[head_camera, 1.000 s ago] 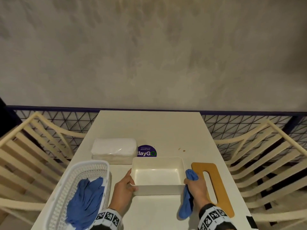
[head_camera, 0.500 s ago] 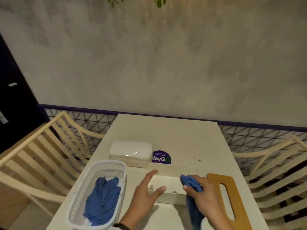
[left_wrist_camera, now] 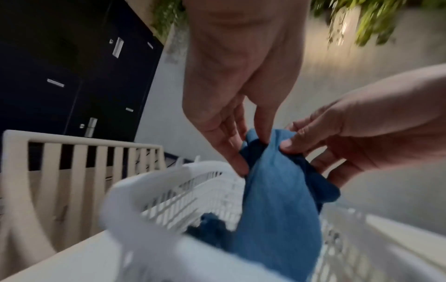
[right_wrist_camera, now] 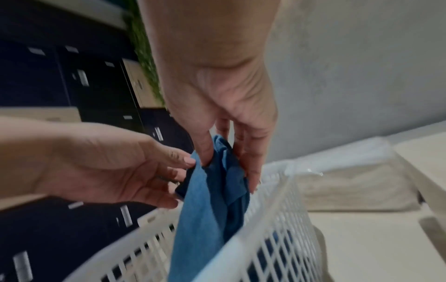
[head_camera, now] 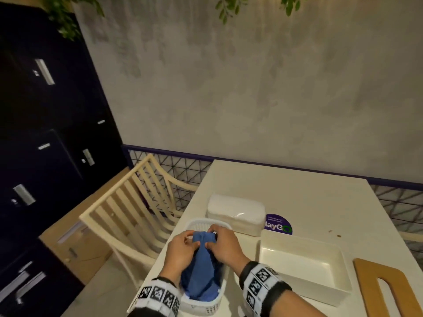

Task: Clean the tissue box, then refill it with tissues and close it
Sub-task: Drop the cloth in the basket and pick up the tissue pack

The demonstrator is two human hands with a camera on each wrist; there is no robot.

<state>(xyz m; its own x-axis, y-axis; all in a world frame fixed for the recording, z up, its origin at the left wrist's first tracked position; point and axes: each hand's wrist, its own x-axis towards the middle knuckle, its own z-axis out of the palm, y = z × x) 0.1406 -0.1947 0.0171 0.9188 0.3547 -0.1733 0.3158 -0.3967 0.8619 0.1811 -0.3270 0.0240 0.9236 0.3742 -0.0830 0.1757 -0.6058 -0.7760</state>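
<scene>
Over the white basket (head_camera: 201,303), left hand (head_camera: 180,250) and right hand (head_camera: 225,244) both pinch the blue cloth (head_camera: 201,271). Tissue box (head_camera: 302,266) sits empty on the table just right; wiping looks finished. Tissue pack (head_camera: 235,212) unloaded, wooden lid (head_camera: 386,291) off.

On the table (head_camera: 297,186), the basket (head_camera: 201,225) sits at the near left edge, with a cloth (head_camera: 201,271) hanging into it from both hands above. Behind the basket lies the tissue pack (head_camera: 235,212). Right of the basket stands the open tissue box (head_camera: 302,266), with a round sticker (head_camera: 278,224) just behind it. The lid (head_camera: 375,289) lies right of the box. A chair (head_camera: 128,216) stands left of the table.
</scene>
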